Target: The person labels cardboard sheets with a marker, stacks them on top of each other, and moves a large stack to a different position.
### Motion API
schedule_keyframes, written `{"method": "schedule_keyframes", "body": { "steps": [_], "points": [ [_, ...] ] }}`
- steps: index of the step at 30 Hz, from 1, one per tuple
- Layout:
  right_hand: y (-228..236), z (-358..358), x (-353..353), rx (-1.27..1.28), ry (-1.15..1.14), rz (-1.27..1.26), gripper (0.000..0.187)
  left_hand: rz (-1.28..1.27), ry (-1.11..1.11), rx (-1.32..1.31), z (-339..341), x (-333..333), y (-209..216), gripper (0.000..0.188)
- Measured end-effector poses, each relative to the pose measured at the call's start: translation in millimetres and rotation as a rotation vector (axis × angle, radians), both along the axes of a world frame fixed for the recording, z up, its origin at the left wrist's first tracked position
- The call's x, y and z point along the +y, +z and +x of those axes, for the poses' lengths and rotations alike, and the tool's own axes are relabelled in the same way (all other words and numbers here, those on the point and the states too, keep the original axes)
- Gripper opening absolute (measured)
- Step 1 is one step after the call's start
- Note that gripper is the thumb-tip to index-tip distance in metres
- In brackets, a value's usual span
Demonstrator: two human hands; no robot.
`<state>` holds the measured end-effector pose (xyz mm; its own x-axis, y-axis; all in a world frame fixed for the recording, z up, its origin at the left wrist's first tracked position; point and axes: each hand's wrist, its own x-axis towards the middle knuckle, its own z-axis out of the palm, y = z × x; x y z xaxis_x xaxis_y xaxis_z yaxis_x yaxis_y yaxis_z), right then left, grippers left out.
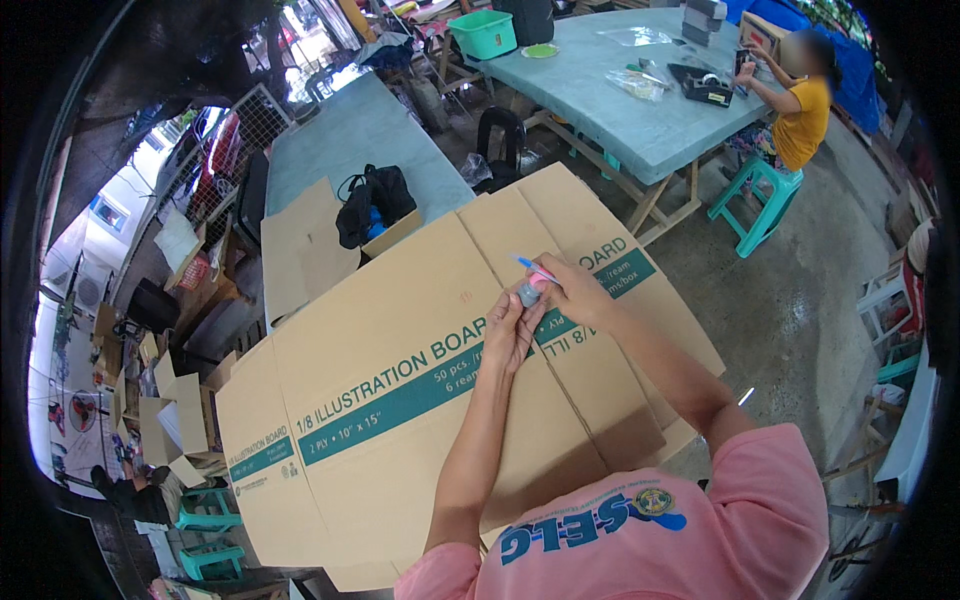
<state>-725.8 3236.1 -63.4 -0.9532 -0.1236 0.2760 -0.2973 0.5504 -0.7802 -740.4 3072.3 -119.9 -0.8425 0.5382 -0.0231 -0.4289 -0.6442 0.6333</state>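
A large flattened cardboard box (370,340) with green printed bands lies in front of me. Over its right half, my two hands meet. Closed fingers of my left hand (510,328) grip a small grey container (528,294), perhaps a little bottle or jar. At its top, my right hand (578,294) pinches a small pink piece (540,282), which may be its cap. A thin blue stick (534,267), like a pen or brush, also sticks out from the right fingers. Part of the container is hidden by my fingers.
A black bag (373,205) and a brown cardboard piece (305,240) rest on the grey-green table (340,130) beyond. At the far right, a person in yellow (800,120) sits on a green stool (760,200) by another table (570,90) with a tape dispenser (705,88).
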Motion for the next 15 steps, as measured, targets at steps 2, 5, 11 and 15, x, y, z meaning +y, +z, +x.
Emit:
{"method": "schedule_keyframes", "body": {
  "steps": [2,5,11,15],
  "points": [
    [-8,11,-6,0.041,-0.057,0.064,0.033,0.046,-0.019,-0.02,-1,0,0,0.037],
    [-12,58,-1,0.058,-0.061,-0.162,0.039,-0.008,-0.068,0.025,-6,-10,12,0.026],
    [-23,220,56,-0.48,-0.386,0.171,0.035,-1.403,-0.006,1.114,-7,-63,65,0.055],
    [-47,282,56,-0.565,-0.522,0.024,0.036,-1.305,-0.25,1.228,12,-50,79,0.052]
  ]
}}
